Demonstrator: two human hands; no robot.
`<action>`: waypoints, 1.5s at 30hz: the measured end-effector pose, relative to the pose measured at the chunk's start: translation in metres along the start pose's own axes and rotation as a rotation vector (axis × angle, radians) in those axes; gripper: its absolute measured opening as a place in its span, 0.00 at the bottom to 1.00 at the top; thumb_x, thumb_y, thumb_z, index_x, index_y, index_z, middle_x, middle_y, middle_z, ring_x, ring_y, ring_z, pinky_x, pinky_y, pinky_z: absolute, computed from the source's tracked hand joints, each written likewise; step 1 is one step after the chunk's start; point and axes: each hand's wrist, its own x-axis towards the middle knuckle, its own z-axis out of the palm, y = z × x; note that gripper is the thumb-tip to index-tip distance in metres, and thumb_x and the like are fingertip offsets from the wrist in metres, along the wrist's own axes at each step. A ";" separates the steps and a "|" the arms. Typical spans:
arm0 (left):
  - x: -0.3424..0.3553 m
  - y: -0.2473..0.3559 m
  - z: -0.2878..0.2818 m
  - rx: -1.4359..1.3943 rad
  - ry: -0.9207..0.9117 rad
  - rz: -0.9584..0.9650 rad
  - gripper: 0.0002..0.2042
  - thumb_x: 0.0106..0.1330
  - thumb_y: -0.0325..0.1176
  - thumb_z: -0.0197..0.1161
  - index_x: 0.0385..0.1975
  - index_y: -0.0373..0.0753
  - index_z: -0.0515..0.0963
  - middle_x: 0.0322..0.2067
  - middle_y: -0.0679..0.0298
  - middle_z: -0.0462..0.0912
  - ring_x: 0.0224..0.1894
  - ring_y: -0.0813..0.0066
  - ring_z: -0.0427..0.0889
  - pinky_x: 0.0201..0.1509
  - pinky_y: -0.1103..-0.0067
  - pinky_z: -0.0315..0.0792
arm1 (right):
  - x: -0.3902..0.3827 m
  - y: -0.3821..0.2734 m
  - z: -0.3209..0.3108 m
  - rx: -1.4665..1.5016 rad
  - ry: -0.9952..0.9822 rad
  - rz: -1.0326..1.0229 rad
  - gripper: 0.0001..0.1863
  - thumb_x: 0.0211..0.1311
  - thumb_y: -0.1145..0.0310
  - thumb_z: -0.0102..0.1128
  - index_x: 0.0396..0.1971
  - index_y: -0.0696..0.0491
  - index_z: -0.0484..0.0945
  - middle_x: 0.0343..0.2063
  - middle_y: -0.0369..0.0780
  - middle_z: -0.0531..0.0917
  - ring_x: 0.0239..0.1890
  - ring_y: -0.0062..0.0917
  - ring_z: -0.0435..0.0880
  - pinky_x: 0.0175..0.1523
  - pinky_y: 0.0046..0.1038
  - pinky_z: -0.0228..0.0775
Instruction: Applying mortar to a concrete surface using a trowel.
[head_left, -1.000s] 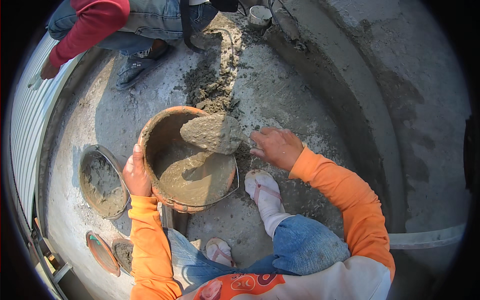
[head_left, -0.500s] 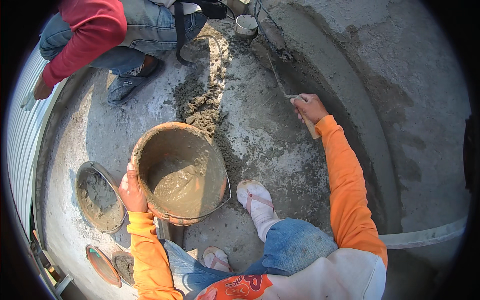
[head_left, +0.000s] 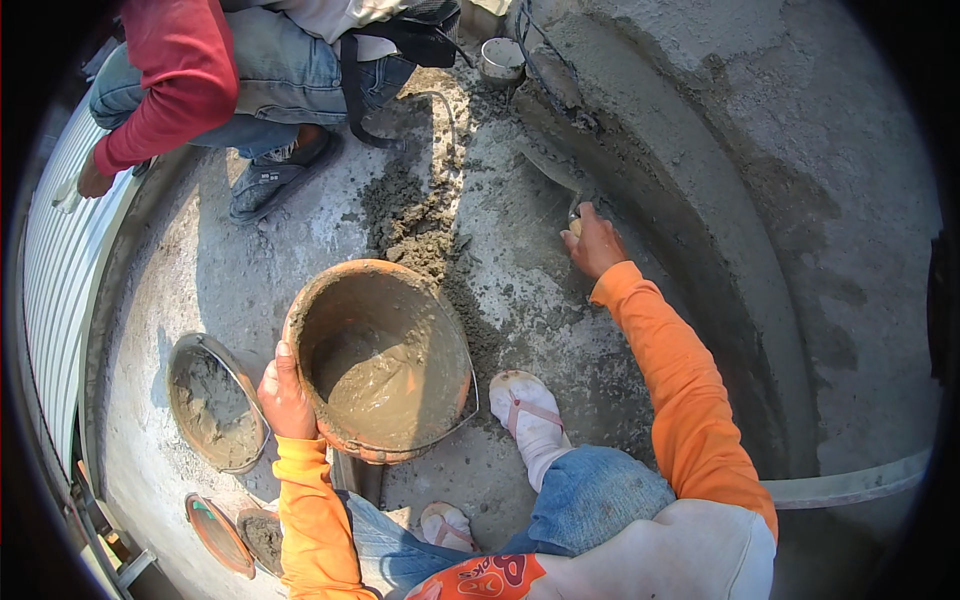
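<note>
An orange bucket (head_left: pixel 345 270), crusted with mortar, is tilted towards me and holds wet grey mortar (head_left: pixel 375 385). My left hand (head_left: pixel 287 398) grips its left rim, thumb on the outside near the top. Farther off to the right, my right hand (head_left: pixel 597 243) is closed around the wooden handle of a trowel (head_left: pixel 549 164). The trowel's grey blade points away and to the left, close over the wet mortar at the foot of a curved raised edge (head_left: pixel 690 170). Whether the blade touches that surface I cannot tell.
Left of the bucket stand a mortar-coated pail (head_left: pixel 215 405) and two smaller containers, one an orange-rimmed one (head_left: pixel 218 535). A heap of crumbly mortar (head_left: pixel 420 235) lies beyond. A co-worker in red sleeves (head_left: pixel 180 80) crouches at far left. A white pot (head_left: pixel 502 60) and cable are at the back.
My right hand has drawn the trowel slightly left and nearer, and the blade now shows flatter. The whole view has shifted a little; my left hand still holds the bucket. The co-worker's hand has moved.
</note>
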 end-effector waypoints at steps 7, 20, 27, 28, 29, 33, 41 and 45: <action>-0.003 0.015 0.007 -0.069 -0.006 -0.056 0.23 0.72 0.47 0.50 0.35 0.29 0.79 0.30 0.62 0.81 0.31 0.78 0.75 0.39 0.80 0.70 | 0.070 -0.021 0.016 0.007 0.218 0.137 0.18 0.59 0.61 0.58 0.42 0.59 0.76 0.39 0.55 0.81 0.45 0.50 0.79 0.50 0.44 0.70; -0.005 -0.010 0.000 0.088 0.025 0.033 0.24 0.71 0.48 0.50 0.24 0.30 0.75 0.21 0.66 0.74 0.25 0.79 0.67 0.29 0.78 0.65 | 0.018 0.010 -0.022 0.282 0.215 -0.031 0.27 0.60 0.52 0.57 0.46 0.64 0.74 0.39 0.56 0.80 0.45 0.49 0.79 0.50 0.39 0.70; -0.010 0.009 0.015 0.113 0.055 0.053 0.24 0.69 0.47 0.55 0.15 0.35 0.67 0.15 0.72 0.64 0.21 0.83 0.58 0.23 0.79 0.56 | -0.102 -0.045 -0.049 0.078 -0.168 -0.445 0.25 0.65 0.55 0.53 0.52 0.60 0.71 0.44 0.55 0.78 0.45 0.50 0.78 0.51 0.40 0.69; -0.012 0.018 0.023 0.134 0.054 0.062 0.24 0.69 0.45 0.56 0.14 0.36 0.65 0.14 0.73 0.63 0.20 0.84 0.56 0.21 0.79 0.55 | -0.110 -0.066 -0.057 0.002 -0.371 -0.533 0.23 0.65 0.56 0.53 0.50 0.59 0.72 0.43 0.53 0.78 0.43 0.50 0.79 0.50 0.41 0.70; -0.012 0.016 0.028 0.072 0.036 0.037 0.24 0.69 0.44 0.57 0.13 0.36 0.65 0.13 0.73 0.62 0.20 0.84 0.56 0.21 0.78 0.55 | -0.115 -0.086 -0.057 0.026 -0.399 -0.549 0.23 0.65 0.56 0.53 0.50 0.59 0.72 0.43 0.53 0.78 0.43 0.50 0.79 0.50 0.41 0.70; -0.025 0.030 0.062 0.245 -0.082 0.167 0.25 0.65 0.42 0.61 0.11 0.35 0.60 0.11 0.64 0.55 0.17 0.78 0.54 0.20 0.72 0.54 | -0.106 -0.127 -0.011 -0.330 -0.365 -0.749 0.13 0.62 0.61 0.54 0.38 0.57 0.75 0.34 0.46 0.79 0.35 0.43 0.82 0.41 0.39 0.75; -0.041 0.037 0.071 0.209 -0.174 0.172 0.24 0.63 0.39 0.65 0.12 0.34 0.62 0.09 0.62 0.59 0.15 0.78 0.55 0.17 0.74 0.55 | -0.103 -0.143 0.044 -0.489 -0.677 -0.720 0.13 0.55 0.66 0.58 0.38 0.57 0.78 0.32 0.46 0.83 0.37 0.38 0.84 0.40 0.38 0.77; -0.051 0.039 0.061 0.205 -0.256 0.239 0.24 0.63 0.40 0.64 0.12 0.35 0.62 0.10 0.66 0.58 0.16 0.81 0.55 0.17 0.75 0.54 | -0.104 -0.112 0.062 -0.246 -0.878 -0.690 0.18 0.53 0.64 0.66 0.44 0.53 0.80 0.39 0.47 0.83 0.43 0.45 0.82 0.46 0.41 0.75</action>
